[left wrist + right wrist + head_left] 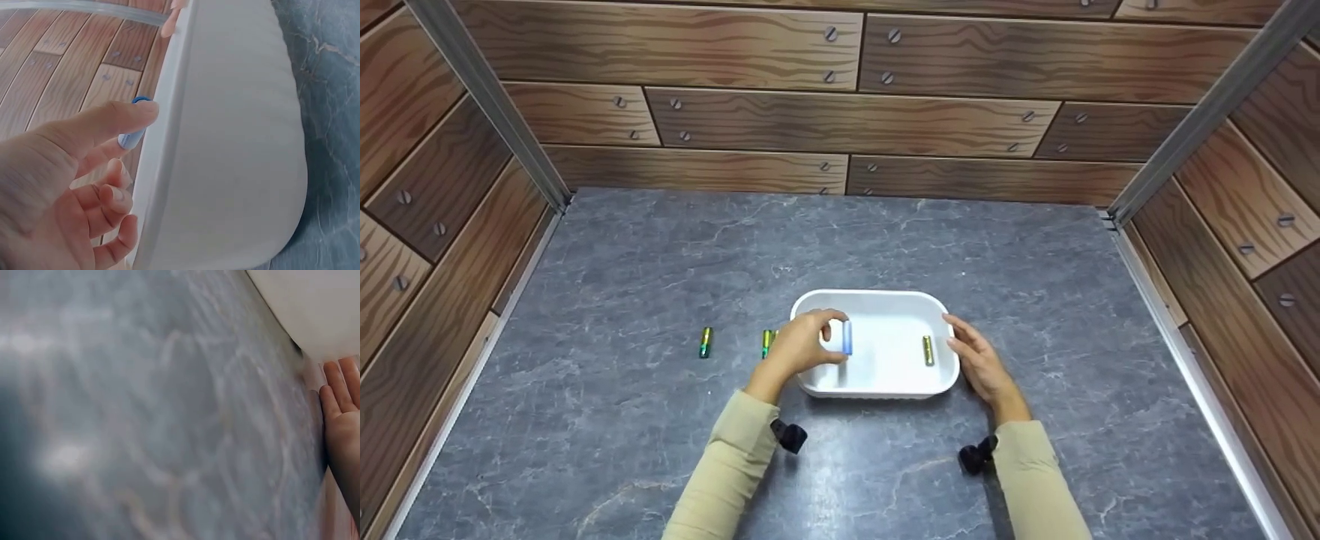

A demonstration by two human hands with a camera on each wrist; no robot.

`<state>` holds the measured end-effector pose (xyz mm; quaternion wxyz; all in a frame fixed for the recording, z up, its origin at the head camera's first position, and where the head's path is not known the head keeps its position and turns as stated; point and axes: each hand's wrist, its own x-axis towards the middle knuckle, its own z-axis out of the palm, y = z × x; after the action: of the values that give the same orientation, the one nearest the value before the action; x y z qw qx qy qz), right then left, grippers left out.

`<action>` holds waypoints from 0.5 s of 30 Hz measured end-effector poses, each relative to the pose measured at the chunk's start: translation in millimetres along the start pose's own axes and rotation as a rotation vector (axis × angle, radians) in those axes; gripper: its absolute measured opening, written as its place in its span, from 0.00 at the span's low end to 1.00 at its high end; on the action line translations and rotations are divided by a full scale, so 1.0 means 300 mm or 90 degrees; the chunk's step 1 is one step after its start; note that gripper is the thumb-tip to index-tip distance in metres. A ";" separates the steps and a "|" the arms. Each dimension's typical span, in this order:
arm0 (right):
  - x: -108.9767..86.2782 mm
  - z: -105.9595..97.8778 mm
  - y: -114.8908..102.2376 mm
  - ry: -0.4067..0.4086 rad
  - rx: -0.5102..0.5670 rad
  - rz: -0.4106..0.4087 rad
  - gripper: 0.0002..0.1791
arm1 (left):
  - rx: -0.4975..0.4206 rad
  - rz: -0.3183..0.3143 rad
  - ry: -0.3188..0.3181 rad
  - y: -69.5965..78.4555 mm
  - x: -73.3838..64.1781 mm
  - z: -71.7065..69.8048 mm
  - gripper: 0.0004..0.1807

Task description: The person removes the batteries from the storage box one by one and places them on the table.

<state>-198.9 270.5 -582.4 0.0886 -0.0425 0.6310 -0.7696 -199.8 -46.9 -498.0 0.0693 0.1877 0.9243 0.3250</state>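
Note:
My left hand [801,345] pinches a blue battery [847,338] between thumb and finger, over the left part of a white plastic tub [877,394]. In the left wrist view, the thumb covers much of the blue battery [130,139], and the other fingers curl loosely below. Inside the tub, near its right end, lies a gold and green battery [928,350]. At the tub's right end my right hand [984,367] has its fingertips on the rim. From the right wrist view, the fingers of this right hand [346,419] extend along the tub's outer wall [315,309].
On the grey marbled table [622,420], left of the tub, lies a green and gold battery [705,342]. Closer in, another green battery [767,341] and one beside it are partly hidden by my left hand. Wood-patterned walls [750,120] enclose the back and sides.

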 end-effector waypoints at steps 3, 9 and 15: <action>0.001 0.001 0.005 -0.008 0.006 -0.004 0.20 | -0.017 -0.004 0.005 -0.014 -0.017 -0.013 0.30; -0.003 -0.003 0.006 -0.031 0.012 -0.014 0.21 | -0.042 -0.008 0.017 -0.036 -0.044 -0.044 0.30; 0.001 -0.005 0.004 -0.006 0.009 -0.006 0.20 | -0.049 -0.025 0.023 -0.069 -0.069 -0.067 0.29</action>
<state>-199.3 271.6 -583.9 0.0886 -0.0485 0.6247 -0.7743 -192.0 -81.5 -495.2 0.0663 0.1606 0.9159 0.3619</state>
